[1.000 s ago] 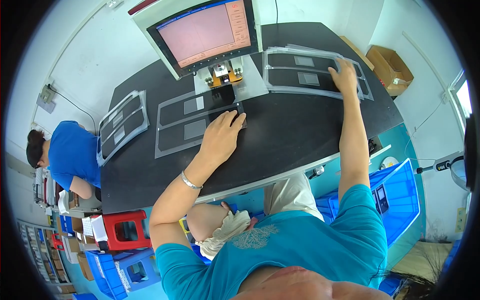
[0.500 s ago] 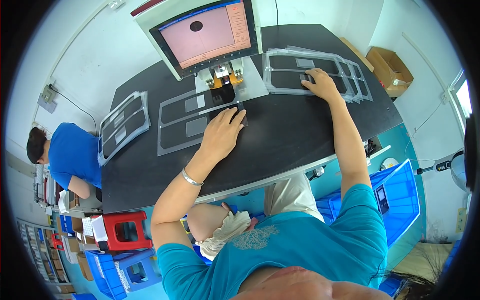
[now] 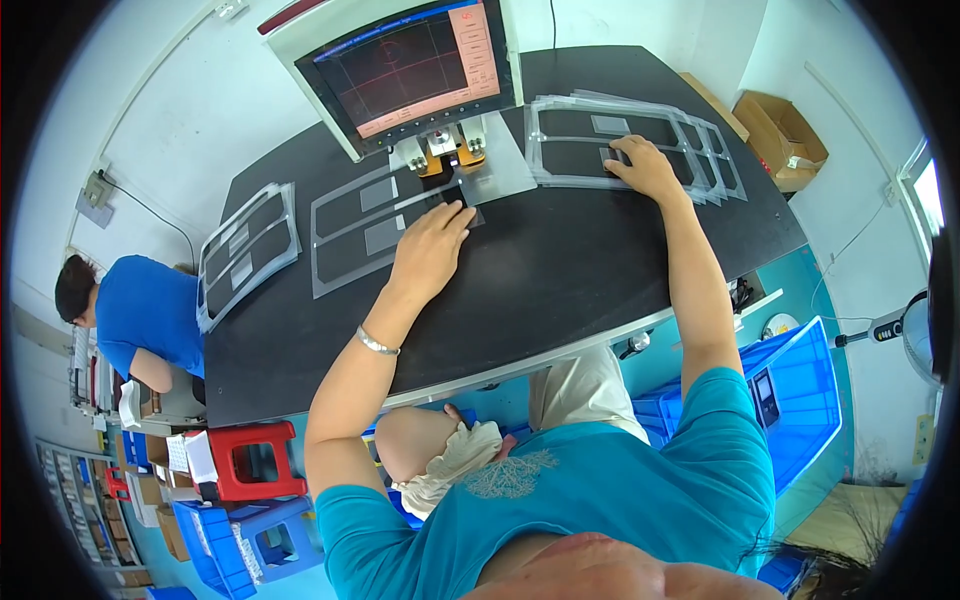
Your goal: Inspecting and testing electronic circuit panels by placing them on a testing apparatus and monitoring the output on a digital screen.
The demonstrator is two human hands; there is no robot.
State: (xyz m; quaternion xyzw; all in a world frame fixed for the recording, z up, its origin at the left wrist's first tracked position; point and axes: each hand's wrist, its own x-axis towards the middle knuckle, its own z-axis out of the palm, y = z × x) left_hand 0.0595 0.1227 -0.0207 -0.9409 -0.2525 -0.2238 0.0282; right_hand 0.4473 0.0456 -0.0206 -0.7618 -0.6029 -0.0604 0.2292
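Note:
A thin, clear-edged sheet with dark panels and small pale rectangles [image 3: 340, 228] lies flat on the black table, its far right part beneath the machine head [image 3: 447, 160]. My left hand [image 3: 430, 250] rests on the sheet's near right corner, fingers stretched out and nothing gripped. A fanned stack of similar sheets [image 3: 690, 150] lies to the right of the machine's metal plate [image 3: 505, 165]. On that stack's near left part lies my right hand [image 3: 643, 168], fingers loosely spread and slightly bent. The monitor [image 3: 405, 75] above the machine shows a dark picture with red crossing lines.
Another stack of sheets [image 3: 250, 250] lies at the table's left edge, beside a person in blue [image 3: 150, 310]. An open cardboard box [image 3: 780, 140] stands beyond the right end. Blue bins [image 3: 800, 400] and a red stool [image 3: 255, 460] stand below table height.
My left hand and the sheet under it have slid a little away from me and to the left. The monitor has gone from pink with a black dot to dark with red lines.

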